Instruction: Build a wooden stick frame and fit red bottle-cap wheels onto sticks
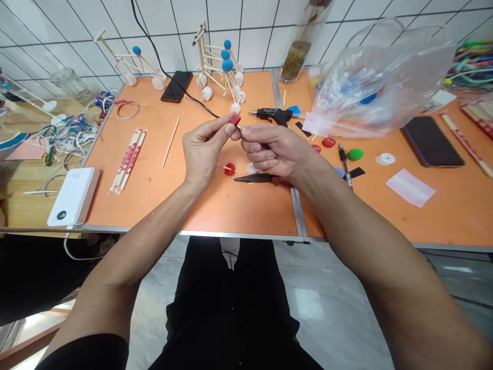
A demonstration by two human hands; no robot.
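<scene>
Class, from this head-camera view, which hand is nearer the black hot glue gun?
The right hand is nearer, just below the hot glue gun. The left hand is farther away, below and to the gun's left.

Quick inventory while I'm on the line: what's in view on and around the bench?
table: 1, orange, under everything
stick models: 2, white and blue, far edge
glue gun: 1, black, far middle
phones: 2, black, far left and right
power bank: 1, white, left edge
chopsticks: several, red-and-white wrappers, left of hands
plastic bag: 1, clear, upper right
knife: 1, dark, below hands
red piece: 1, red, between hands
left hand: 1, centre, pinching red piece
right hand: 1, centre, beside red piece
</scene>
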